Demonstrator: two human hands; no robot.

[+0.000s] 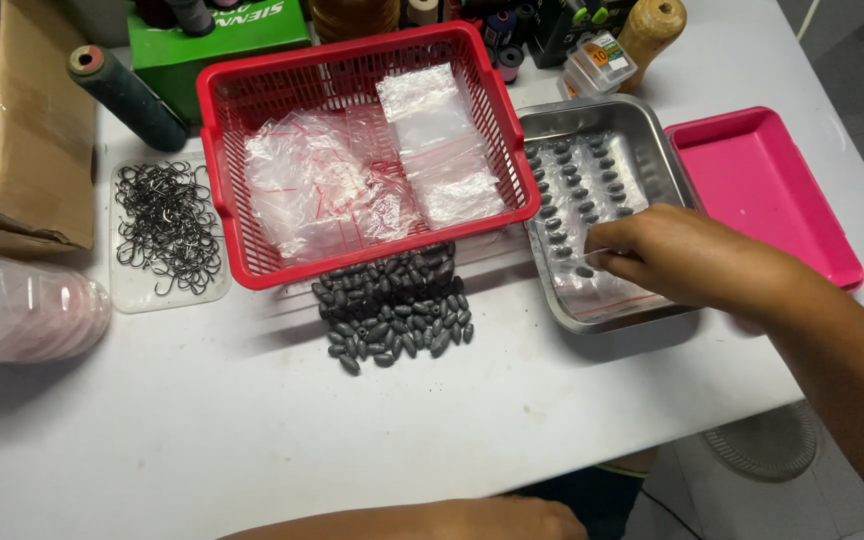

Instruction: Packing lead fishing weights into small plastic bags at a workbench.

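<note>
My right hand reaches into a steel tray at the right. Its fingers are curled on a small clear bag that lies in the tray. Rows of dark oval sinkers in clear bags fill the tray's far half. A loose pile of the same dark sinkers sits on the white table in front of a red basket, which holds several empty clear bags. My left hand rests at the table's near edge, with its fingers hidden.
A clear shallow tray of dark fish hooks lies left of the basket. A pink tray stands right of the steel one. A cardboard box, a green box, thread spools and a clear plastic stack line the back and left.
</note>
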